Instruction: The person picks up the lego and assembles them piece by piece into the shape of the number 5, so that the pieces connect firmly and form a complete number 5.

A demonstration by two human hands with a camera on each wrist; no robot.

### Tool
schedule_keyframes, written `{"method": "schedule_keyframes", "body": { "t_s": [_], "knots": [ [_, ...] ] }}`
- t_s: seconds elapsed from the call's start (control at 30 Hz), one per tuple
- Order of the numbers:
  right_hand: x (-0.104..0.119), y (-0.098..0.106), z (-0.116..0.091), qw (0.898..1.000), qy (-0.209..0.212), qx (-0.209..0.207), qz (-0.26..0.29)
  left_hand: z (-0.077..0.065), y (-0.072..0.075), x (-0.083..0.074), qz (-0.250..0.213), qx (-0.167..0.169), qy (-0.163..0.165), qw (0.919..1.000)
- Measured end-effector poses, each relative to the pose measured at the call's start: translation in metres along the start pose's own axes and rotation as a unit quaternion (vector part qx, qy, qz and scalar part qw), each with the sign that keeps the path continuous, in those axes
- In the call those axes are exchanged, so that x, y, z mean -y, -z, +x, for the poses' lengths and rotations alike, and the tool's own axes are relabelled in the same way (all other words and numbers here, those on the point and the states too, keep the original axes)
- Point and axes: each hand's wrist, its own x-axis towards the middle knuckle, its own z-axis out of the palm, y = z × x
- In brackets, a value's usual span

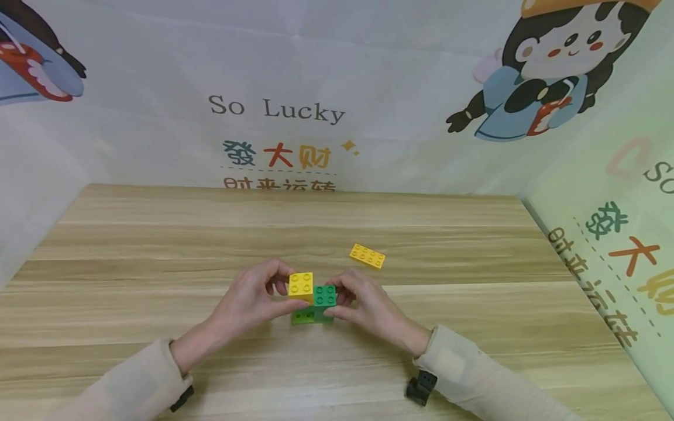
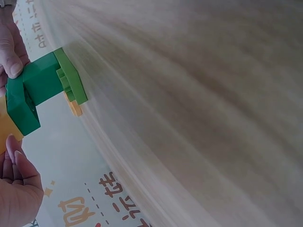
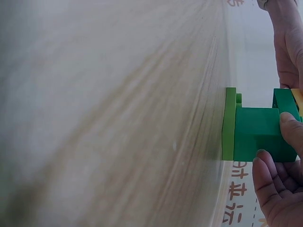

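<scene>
A small stack of toy building bricks stands on the table between the two hands. At its base is a light green plate (image 3: 229, 124) with studs, and dark green bricks (image 3: 258, 132) rise from it, the upper one jutting out to the left. On that overhang sits a yellow brick (image 1: 301, 283) with studs on top. The left hand (image 1: 260, 290) pinches the yellow brick between thumb and fingers. From the other side, the right hand (image 1: 363, 301) grips the dark green bricks, thumb in front and fingers behind.
A flat yellow brick (image 1: 367, 256) with two rows of studs lies on the wooden table (image 1: 158, 234), behind and right of the stack. White printed sheets (image 1: 295, 70) rise at the table's back and sides. A black strap device (image 1: 421, 387) is at the right cuff.
</scene>
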Motion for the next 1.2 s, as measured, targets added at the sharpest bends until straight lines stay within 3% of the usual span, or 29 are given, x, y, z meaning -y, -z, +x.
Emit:
{"method": "schedule_keyframes", "body": {
  "t_s": [0.7,1.2],
  "knots": [
    [0.0000,0.0000,0.0006,1.000,-0.002,0.000,0.002,-0.0022,-0.0040,0.0047,-0.001,-0.026,-0.019,0.9995],
    [0.0001,0.0000,0.0000,1.000,-0.001,-0.003,0.001,0.0014,-0.0003,0.0018,0.008,0.009,-0.004,0.9999]
  ]
}}
